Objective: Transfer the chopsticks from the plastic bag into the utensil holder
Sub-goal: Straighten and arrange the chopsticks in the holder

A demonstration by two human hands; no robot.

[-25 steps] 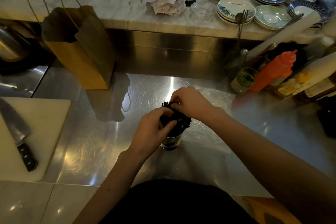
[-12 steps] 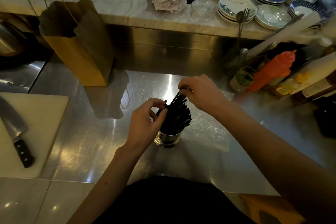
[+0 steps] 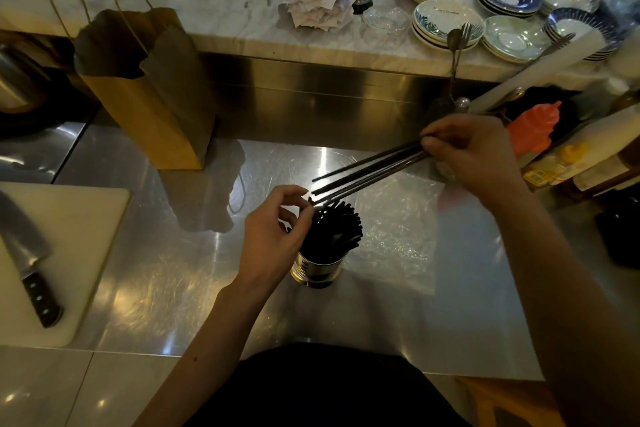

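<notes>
Pulling a few chopsticks back out of the packed holder

A moment ago both my hands were together over the utensil holder point(image 3: 317, 270). Now my right hand point(image 3: 474, 156) has swung out to the right-centre of the frame. It pinches a few stray chopsticks point(image 3: 367, 172) by one end, so they slant down toward the middle with their far tips just above the bundle point(image 3: 336, 229) standing in the holder. My left hand point(image 3: 273, 236) sits against the bundle's left side with its fingers curled near those tips; I cannot tell whether it pinches one. The plastic bag point(image 3: 394, 229) lies flat on the counter point(image 3: 156, 270), just right of the holder, and looks emptied. I judge the transfer nearly done, with these few probably needing to be re-seated among the rest.
</notes>
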